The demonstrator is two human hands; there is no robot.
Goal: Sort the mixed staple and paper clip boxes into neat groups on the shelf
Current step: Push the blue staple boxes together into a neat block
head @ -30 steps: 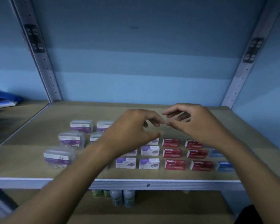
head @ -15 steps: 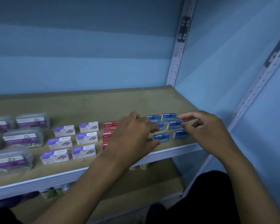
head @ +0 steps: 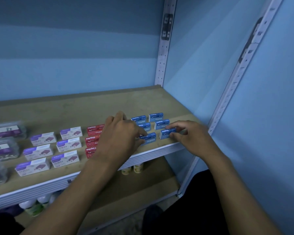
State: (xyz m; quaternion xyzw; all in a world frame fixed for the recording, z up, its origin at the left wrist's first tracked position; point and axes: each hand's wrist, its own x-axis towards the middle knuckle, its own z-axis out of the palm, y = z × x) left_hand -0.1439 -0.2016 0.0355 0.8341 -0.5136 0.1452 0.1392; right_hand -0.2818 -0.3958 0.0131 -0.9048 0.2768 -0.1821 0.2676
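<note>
On the wooden shelf point(head: 78, 109) the boxes lie in colour groups. Clear paper clip boxes with purple labels point(head: 6, 131) are at the far left, then several white-and-purple staple boxes point(head: 67, 145), red staple boxes point(head: 94, 130), and blue staple boxes point(head: 155, 117) at the right. My left hand point(head: 120, 138) lies over the red group, covering part of it, with fingertips touching a front blue box point(head: 148, 139). My right hand point(head: 188, 138) pinches the front right blue box point(head: 165, 134) at its right end; the box rests on the shelf.
A metal upright point(head: 165, 48) stands at the shelf's back right corner and another point(head: 241, 73) at the front right, against the blue wall. Small bottles point(head: 134, 168) stand on the lower shelf. The shelf's front edge point(head: 58, 185) is ribbed metal.
The view swung right from the shelf's middle to its right end. Both hands came down from mid-air onto the blue boxes; the right hand closed on the front right one.
</note>
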